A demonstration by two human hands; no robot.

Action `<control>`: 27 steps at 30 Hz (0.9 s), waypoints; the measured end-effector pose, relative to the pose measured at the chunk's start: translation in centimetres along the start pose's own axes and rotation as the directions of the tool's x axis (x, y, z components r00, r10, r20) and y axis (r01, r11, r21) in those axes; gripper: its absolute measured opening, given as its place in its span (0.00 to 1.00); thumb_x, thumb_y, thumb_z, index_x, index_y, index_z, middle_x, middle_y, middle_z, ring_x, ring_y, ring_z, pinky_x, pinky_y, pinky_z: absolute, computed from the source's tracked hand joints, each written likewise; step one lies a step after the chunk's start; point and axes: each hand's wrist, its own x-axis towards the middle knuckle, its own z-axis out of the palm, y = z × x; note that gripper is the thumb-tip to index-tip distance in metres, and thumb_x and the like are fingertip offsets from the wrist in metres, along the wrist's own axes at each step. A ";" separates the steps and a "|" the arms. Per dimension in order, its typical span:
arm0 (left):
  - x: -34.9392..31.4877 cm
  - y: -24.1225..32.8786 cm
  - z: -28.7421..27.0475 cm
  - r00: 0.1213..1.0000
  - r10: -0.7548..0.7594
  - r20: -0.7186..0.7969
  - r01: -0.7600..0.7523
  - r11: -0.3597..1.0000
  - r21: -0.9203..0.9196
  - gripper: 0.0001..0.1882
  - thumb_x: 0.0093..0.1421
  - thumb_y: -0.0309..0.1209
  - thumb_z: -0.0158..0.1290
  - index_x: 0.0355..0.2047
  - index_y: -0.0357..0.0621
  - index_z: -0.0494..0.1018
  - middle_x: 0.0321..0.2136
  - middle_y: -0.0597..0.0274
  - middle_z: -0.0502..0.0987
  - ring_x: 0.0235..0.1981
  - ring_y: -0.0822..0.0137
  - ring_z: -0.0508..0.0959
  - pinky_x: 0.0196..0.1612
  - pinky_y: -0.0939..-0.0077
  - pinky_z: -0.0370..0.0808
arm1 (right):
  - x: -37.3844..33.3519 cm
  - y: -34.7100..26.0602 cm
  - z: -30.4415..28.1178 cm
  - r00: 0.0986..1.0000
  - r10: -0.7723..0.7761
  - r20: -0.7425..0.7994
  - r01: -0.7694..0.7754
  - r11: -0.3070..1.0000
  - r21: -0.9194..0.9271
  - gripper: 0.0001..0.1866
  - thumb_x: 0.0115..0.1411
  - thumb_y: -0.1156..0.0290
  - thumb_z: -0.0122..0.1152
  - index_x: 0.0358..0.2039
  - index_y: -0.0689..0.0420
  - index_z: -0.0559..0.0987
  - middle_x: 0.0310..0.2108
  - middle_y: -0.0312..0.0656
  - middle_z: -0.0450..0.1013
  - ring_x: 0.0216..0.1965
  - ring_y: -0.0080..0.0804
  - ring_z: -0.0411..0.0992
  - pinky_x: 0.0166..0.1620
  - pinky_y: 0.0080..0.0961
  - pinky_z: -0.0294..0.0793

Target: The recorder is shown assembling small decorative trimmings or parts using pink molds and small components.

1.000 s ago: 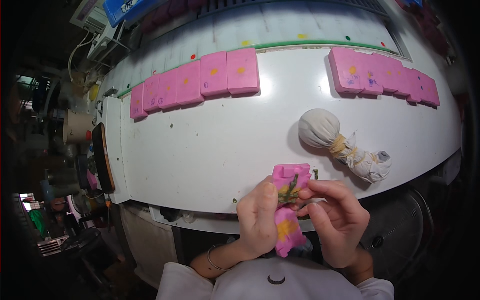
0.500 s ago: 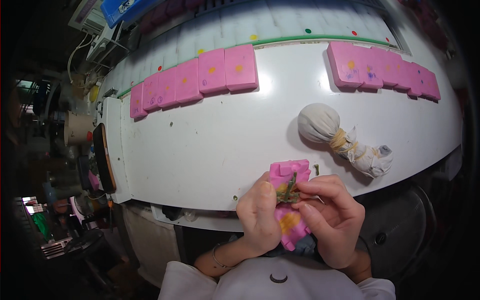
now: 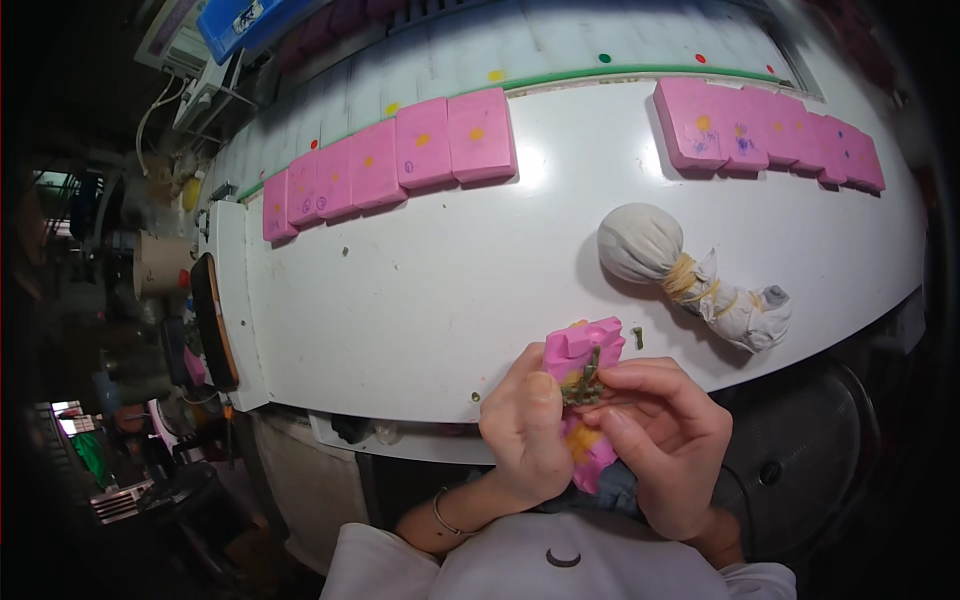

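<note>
Near the front edge of the table, my left hand [image 3: 525,425] is closed around a pink rubber mould [image 3: 575,343] with yellow patches. The mould is bent back, its lower flap hanging below my fingers. From its middle stands a green branching piece [image 3: 590,375], waxy in look. My right hand [image 3: 675,445] pinches at the side of this green piece with thumb and forefinger, the other fingers curled. Part of the mould is hidden behind my hands. A small green stick [image 3: 638,338] lies on the table just beyond them.
A white cloth bundle tied with yellow bands [image 3: 690,280] lies on the white table [image 3: 420,290] at right. Pink blocks stand in rows at far left [image 3: 425,145] and far right [image 3: 690,125]. A dark-framed tray-like object [image 3: 213,320] stands at the left edge.
The mould is bent further, its lower flap showing shorter. My left hand has turned slightly and shifted right; my right fingers stay on the green piece. The whole view has moved a little.
</note>
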 end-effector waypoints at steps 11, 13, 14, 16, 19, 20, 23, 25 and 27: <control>0.4 -0.3 -0.9 0.998 0.050 0.039 -0.051 0.999 0.006 0.17 0.62 0.30 0.35 0.24 0.29 0.68 0.21 0.59 0.68 0.19 0.73 0.66 0.20 0.80 0.61 | 0.7 0.7 0.4 0.999 0.035 0.017 -0.037 0.992 0.120 0.11 0.51 0.89 0.55 0.37 0.73 0.72 0.39 0.48 0.67 0.40 0.30 0.72 0.44 0.20 0.75; 0.4 -0.4 -0.9 0.997 0.062 0.035 -0.062 0.998 0.007 0.17 0.62 0.30 0.35 0.23 0.30 0.68 0.21 0.59 0.68 0.19 0.73 0.66 0.20 0.79 0.61 | 0.8 0.7 0.6 1.000 0.022 0.004 -0.022 0.992 0.122 0.10 0.50 0.89 0.56 0.36 0.73 0.72 0.38 0.48 0.67 0.38 0.29 0.72 0.41 0.19 0.76; 0.4 -0.5 -0.9 0.997 0.075 0.032 -0.075 0.997 0.005 0.17 0.61 0.29 0.36 0.23 0.30 0.68 0.21 0.58 0.68 0.19 0.73 0.66 0.20 0.79 0.61 | 0.9 0.7 0.8 1.000 0.007 -0.011 -0.006 0.992 0.123 0.10 0.49 0.89 0.56 0.35 0.72 0.73 0.38 0.47 0.67 0.37 0.28 0.72 0.39 0.17 0.77; 0.5 -0.4 -1.0 0.996 0.078 0.046 -0.079 0.997 0.022 0.17 0.61 0.29 0.36 0.23 0.30 0.68 0.21 0.58 0.68 0.18 0.72 0.66 0.20 0.79 0.61 | 1.0 0.8 0.9 1.000 0.005 -0.015 -0.004 0.995 0.098 0.10 0.49 0.89 0.57 0.34 0.72 0.73 0.37 0.47 0.67 0.36 0.27 0.72 0.37 0.16 0.77; 0.4 -0.1 -1.0 0.997 0.054 0.052 -0.056 0.997 0.045 0.17 0.62 0.29 0.36 0.22 0.30 0.68 0.20 0.57 0.67 0.18 0.71 0.66 0.19 0.78 0.61 | 1.2 0.8 1.2 0.999 0.020 -0.038 -0.017 0.997 0.077 0.09 0.48 0.89 0.57 0.33 0.72 0.74 0.35 0.46 0.67 0.34 0.26 0.72 0.35 0.14 0.77; 0.4 -0.1 -1.1 0.999 0.027 0.043 -0.029 0.998 0.050 0.17 0.62 0.29 0.36 0.21 0.31 0.68 0.20 0.56 0.67 0.17 0.70 0.66 0.19 0.78 0.61 | 1.2 0.8 1.3 0.998 0.036 -0.056 -0.032 0.996 0.081 0.09 0.48 0.89 0.58 0.32 0.72 0.74 0.34 0.45 0.67 0.33 0.25 0.72 0.35 0.14 0.76; 0.6 -0.2 -1.3 0.995 0.074 0.059 -0.079 0.994 0.076 0.18 0.62 0.29 0.36 0.20 0.31 0.68 0.17 0.57 0.67 0.15 0.69 0.65 0.19 0.77 0.61 | 1.4 1.1 1.3 0.997 0.037 -0.061 -0.031 0.995 0.097 0.08 0.48 0.89 0.57 0.31 0.72 0.74 0.34 0.45 0.67 0.33 0.26 0.72 0.35 0.14 0.77; 0.6 -0.3 -1.4 0.995 0.071 0.065 -0.077 0.994 0.081 0.18 0.62 0.29 0.36 0.19 0.32 0.67 0.15 0.57 0.66 0.15 0.68 0.64 0.19 0.76 0.61 | 1.5 1.3 1.3 0.998 0.042 -0.056 -0.036 0.993 0.114 0.07 0.49 0.89 0.57 0.31 0.72 0.74 0.34 0.45 0.67 0.33 0.26 0.72 0.35 0.14 0.77; 0.7 -0.3 -1.5 0.995 0.068 0.072 -0.075 0.994 0.086 0.18 0.62 0.28 0.36 0.18 0.32 0.66 0.13 0.57 0.65 0.14 0.68 0.64 0.18 0.76 0.61 | 1.5 1.3 1.2 0.997 0.047 -0.053 -0.040 0.991 0.131 0.07 0.49 0.89 0.57 0.31 0.72 0.74 0.34 0.45 0.67 0.33 0.26 0.72 0.35 0.14 0.77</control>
